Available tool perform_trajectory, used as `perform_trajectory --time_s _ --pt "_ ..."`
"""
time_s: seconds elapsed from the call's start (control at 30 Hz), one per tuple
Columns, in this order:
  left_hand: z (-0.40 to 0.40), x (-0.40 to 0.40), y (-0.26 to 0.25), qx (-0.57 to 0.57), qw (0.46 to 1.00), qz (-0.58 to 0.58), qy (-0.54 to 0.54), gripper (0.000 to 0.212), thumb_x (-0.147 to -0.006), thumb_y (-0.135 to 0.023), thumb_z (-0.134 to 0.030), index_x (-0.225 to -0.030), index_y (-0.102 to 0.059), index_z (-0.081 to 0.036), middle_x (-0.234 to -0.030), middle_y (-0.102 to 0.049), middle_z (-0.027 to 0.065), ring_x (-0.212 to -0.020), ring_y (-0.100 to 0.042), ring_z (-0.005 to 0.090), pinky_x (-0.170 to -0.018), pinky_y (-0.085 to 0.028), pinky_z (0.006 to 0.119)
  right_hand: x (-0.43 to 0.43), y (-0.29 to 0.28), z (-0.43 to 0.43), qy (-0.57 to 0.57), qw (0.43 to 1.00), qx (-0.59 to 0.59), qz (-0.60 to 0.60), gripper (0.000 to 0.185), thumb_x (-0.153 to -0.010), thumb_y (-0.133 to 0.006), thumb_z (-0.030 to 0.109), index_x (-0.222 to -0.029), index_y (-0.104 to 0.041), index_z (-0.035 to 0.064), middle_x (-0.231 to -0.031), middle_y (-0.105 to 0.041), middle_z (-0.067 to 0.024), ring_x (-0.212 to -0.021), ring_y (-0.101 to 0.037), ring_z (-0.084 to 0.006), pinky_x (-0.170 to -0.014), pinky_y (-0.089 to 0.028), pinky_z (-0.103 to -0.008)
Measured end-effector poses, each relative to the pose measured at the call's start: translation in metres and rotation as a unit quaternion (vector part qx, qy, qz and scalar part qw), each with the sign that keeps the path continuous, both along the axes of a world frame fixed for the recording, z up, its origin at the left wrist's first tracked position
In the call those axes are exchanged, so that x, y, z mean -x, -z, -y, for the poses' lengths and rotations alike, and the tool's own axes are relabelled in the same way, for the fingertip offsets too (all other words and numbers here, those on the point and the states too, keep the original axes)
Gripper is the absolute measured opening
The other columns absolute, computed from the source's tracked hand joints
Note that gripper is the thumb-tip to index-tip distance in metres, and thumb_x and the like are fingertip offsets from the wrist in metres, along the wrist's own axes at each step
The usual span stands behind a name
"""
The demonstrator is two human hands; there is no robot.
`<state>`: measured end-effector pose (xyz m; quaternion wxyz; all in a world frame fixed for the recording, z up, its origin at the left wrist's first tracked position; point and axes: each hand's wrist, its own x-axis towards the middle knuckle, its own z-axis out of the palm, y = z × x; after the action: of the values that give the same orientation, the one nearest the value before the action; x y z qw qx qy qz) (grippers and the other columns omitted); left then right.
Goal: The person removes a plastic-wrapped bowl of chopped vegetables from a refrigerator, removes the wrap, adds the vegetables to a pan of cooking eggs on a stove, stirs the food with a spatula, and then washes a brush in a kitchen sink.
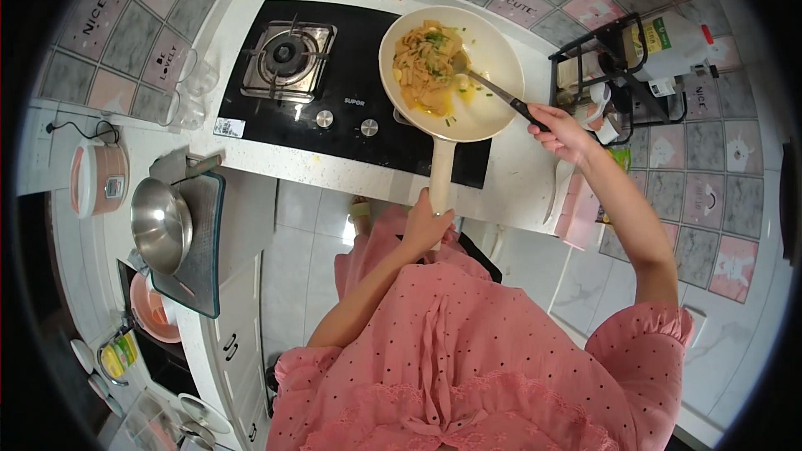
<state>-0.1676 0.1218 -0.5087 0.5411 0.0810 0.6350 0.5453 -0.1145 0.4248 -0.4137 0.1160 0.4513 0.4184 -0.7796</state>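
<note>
My left hand [427,222] grips the cream handle of a frying pan [495,84], which is over the right part of a black gas hob [282,122]. Sliced, yellowish food with chopped green onion [427,62] lies in the left half of the pan, with some yellow liquid around it. In my right hand [564,134] is the black handle of a metal spoon or ladle [495,88]; its bowl rests at the right edge of the food. Whether the pan touches the burner beneath is hidden.
An uncovered burner [283,53] is at the hob's left, with glass cups [187,111] beyond. A black rack [617,69] with bottles stands right. At left are a metal bowl [160,222] on a cutting board [210,250], a cleaver [203,166] and a pink-white appliance [97,178].
</note>
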Motion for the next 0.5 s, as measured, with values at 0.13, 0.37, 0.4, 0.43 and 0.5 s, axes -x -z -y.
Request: perform_trajectory --time_s 0.13,0.37,0.4,0.43,0.5 --pt "0.0 0.001 -0.003 0.016 1.0 0.009 0.01 0.032 -0.083 -0.058 -0.01 -0.105 -0.039 0.001 -0.068 -0.059 0.0102 -0.047 -0.054 0.0135 -0.042 -0.045 0.028 -0.012 -0.009 0.031 -0.227 0.823 -0.514 -0.081 0.033 -0.091 -0.053 0.018 -0.123 -0.05 0.0083 -0.066 -0.054 -0.0061 -0.046 -0.043 -0.0111 -0.041 -0.038 -0.0234" --pt "-0.001 -0.002 0.0 0.027 0.999 -0.022 0.005 0.035 -0.08 -0.059 -0.008 -0.105 -0.039 0.005 -0.073 -0.062 0.0151 -0.049 -0.059 0.0172 -0.044 -0.047 0.029 -0.035 -0.073 0.143 -0.528 0.347 -0.771 0.083 0.06 -0.074 -0.055 0.004 -0.132 -0.044 0.0065 -0.073 -0.052 -0.0102 -0.054 -0.059 -0.0232 -0.047 -0.049 -0.031" --pt "-0.001 -0.002 0.001 0.026 0.999 -0.023 0.009 0.035 -0.08 -0.059 -0.008 -0.105 -0.039 0.005 -0.073 -0.062 0.0151 -0.049 -0.059 0.0172 -0.044 -0.047 0.029 -0.038 -0.069 0.148 -0.551 0.316 -0.769 0.07 0.064 -0.071 -0.055 0.004 -0.134 -0.042 0.0053 -0.074 -0.051 -0.0097 -0.054 -0.059 -0.0229 -0.046 -0.049 -0.0313" --pt "-0.002 -0.004 0.004 0.023 0.998 -0.049 0.009 0.035 -0.08 -0.058 -0.009 -0.106 -0.039 0.005 -0.073 -0.062 0.0151 -0.05 -0.06 0.0176 -0.045 -0.048 0.029 -0.039 -0.061 0.146 -0.547 0.319 -0.77 0.075 0.064 -0.071 -0.055 0.004 -0.134 -0.042 0.0053 -0.074 -0.051 -0.0097 -0.054 -0.059 -0.0229 -0.046 -0.049 -0.0313" --pt "-0.003 -0.006 0.003 0.019 0.997 -0.077 0.014 0.035 -0.08 -0.058 -0.01 -0.106 -0.039 0.006 -0.073 -0.062 0.0151 -0.051 -0.06 0.0179 -0.046 -0.048 0.029 -0.031 -0.044 0.128 -0.507 0.314 -0.799 0.069 0.062 -0.071 -0.055 0.003 -0.132 -0.043 0.0023 -0.075 -0.051 -0.0098 -0.053 -0.058 -0.0212 -0.044 -0.048 -0.0316"
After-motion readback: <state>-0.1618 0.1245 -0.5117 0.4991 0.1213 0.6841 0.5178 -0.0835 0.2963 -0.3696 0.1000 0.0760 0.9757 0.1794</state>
